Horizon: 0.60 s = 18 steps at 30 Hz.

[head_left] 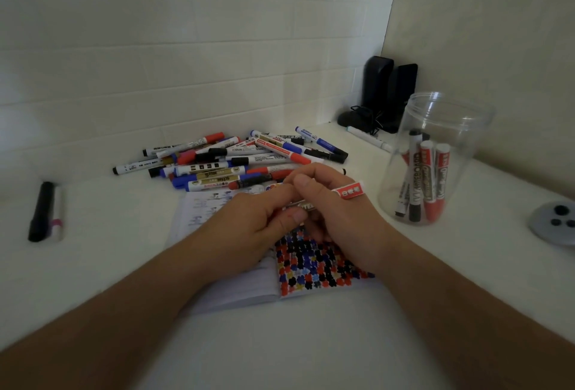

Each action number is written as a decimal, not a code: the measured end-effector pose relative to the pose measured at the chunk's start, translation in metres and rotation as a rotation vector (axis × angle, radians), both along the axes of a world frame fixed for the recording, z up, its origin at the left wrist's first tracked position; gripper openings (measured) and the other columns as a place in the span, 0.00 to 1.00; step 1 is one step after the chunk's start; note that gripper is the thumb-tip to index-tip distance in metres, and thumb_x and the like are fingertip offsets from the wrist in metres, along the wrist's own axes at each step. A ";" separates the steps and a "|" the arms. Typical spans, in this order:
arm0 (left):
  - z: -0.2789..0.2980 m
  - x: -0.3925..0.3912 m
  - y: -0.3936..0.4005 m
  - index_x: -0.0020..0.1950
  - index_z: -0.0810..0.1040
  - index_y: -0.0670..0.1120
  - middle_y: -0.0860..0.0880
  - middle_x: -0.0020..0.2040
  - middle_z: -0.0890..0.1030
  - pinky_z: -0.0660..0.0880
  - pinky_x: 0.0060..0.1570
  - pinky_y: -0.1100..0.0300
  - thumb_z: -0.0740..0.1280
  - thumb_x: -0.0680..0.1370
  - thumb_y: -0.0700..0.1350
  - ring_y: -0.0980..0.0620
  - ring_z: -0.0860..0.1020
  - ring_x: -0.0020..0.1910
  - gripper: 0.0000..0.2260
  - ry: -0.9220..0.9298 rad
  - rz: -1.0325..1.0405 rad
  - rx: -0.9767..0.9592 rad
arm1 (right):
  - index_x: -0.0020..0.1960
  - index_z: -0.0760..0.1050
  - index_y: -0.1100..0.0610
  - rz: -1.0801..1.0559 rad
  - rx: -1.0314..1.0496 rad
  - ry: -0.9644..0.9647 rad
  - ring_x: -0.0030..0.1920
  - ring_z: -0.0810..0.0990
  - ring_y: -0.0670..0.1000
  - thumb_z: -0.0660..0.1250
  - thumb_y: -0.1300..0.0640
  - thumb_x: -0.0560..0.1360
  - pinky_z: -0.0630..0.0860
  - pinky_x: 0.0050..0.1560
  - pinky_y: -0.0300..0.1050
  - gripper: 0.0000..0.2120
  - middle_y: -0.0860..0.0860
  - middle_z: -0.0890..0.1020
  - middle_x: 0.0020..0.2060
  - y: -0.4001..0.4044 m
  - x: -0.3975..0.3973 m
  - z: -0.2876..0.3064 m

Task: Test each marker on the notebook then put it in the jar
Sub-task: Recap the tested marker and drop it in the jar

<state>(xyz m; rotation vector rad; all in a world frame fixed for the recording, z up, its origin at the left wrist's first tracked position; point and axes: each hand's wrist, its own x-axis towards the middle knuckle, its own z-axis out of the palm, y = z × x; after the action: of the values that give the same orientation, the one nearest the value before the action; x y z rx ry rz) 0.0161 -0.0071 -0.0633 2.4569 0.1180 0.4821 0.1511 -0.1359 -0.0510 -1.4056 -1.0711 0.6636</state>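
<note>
Both hands meet over the open notebook (pixel 311 265), whose right page is covered with red, blue and black marks. My left hand (pixel 255 221) and my right hand (pixel 339 218) together grip one red whiteboard marker (pixel 348 192); its red-and-white end sticks out to the right past my right hand. Most of the marker is hidden by the fingers. A pile of markers (pixel 236 159) lies just beyond the notebook. The clear plastic jar (pixel 435 128) stands at the right, open, with several markers (pixel 426 181) upright inside.
A black marker and a white one (pixel 46 212) lie apart at the left. Black speakers (pixel 389 91) with a cable stand in the back corner, a white pen (pixel 367 137) in front of them. A grey round object (pixel 553 221) sits at the far right edge.
</note>
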 end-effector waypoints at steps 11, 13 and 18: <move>-0.005 -0.007 0.010 0.62 0.74 0.65 0.61 0.48 0.74 0.71 0.42 0.62 0.69 0.74 0.56 0.61 0.74 0.46 0.17 0.180 -0.031 0.115 | 0.39 0.81 0.55 0.040 -0.045 0.017 0.30 0.73 0.50 0.74 0.51 0.75 0.70 0.28 0.40 0.09 0.56 0.78 0.34 -0.052 0.035 0.051; -0.004 -0.005 0.008 0.63 0.75 0.68 0.65 0.52 0.69 0.67 0.48 0.65 0.67 0.73 0.64 0.66 0.69 0.54 0.19 0.229 -0.054 0.228 | 0.38 0.79 0.55 0.053 -0.128 -0.120 0.27 0.70 0.48 0.76 0.64 0.73 0.67 0.26 0.37 0.09 0.54 0.77 0.31 -0.062 0.033 0.039; -0.007 -0.003 0.005 0.63 0.76 0.73 0.66 0.52 0.65 0.67 0.52 0.65 0.68 0.72 0.68 0.67 0.64 0.58 0.19 0.246 -0.060 0.284 | 0.33 0.74 0.53 -0.027 -0.249 -0.199 0.26 0.72 0.47 0.74 0.69 0.73 0.71 0.28 0.38 0.17 0.50 0.77 0.27 -0.078 0.027 -0.002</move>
<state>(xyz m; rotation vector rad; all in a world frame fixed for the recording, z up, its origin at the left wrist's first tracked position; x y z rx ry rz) 0.0126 -0.0020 -0.0698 2.7825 0.0814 0.1777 0.1776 -0.2138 -0.0527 -1.7268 -1.1521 0.6648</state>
